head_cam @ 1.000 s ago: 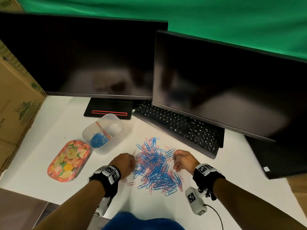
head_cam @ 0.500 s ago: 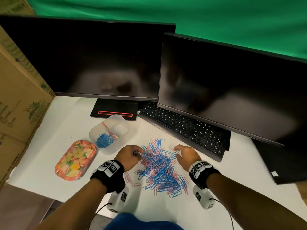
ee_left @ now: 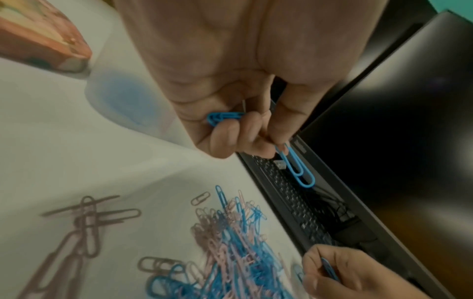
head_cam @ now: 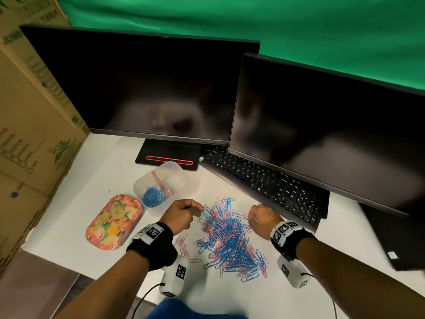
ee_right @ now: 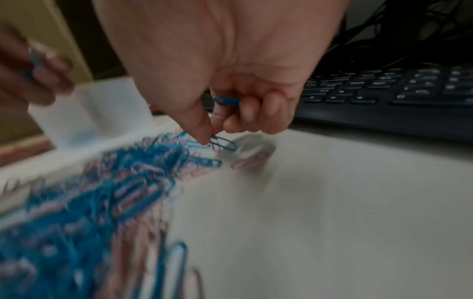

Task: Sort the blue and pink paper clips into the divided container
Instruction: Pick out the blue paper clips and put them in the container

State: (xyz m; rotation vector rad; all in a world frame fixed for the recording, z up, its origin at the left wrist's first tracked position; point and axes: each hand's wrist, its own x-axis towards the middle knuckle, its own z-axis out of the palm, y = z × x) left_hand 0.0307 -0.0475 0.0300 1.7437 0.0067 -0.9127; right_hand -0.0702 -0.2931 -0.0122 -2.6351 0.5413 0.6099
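The left hand (head_cam: pixel 180 216) pinches a blue paper clip (ee_left: pixel 297 165) between thumb and forefinger at the left edge of the pile of blue and pink paper clips (head_cam: pixel 230 238), and its curled fingers (ee_left: pixel 225 139) tuck a second blue clip (ee_left: pixel 224 117) against the palm. The right hand (head_cam: pixel 262 218) is at the pile's right edge, its thumb and forefinger pinching one blue clip (ee_right: pixel 223 143) just above the desk (head_cam: pixel 76 199), with another blue clip (ee_right: pixel 226 101) held under its curled fingers (ee_right: pixel 258 113). The pile lies on the desk between the two hands. The divided container (head_cam: pixel 177 171) stands just beyond the left hand; its nearer compartment holds a heap of blue clips (head_cam: pixel 153 196), while only a few pink ones lie along the divider. A floral tray (head_cam: pixel 112 218) lies to the left of the left hand, touching the container. A black keyboard (head_cam: pixel 264 183) runs beyond the right hand, under the two dark monitors (head_cam: pixel 322 125).
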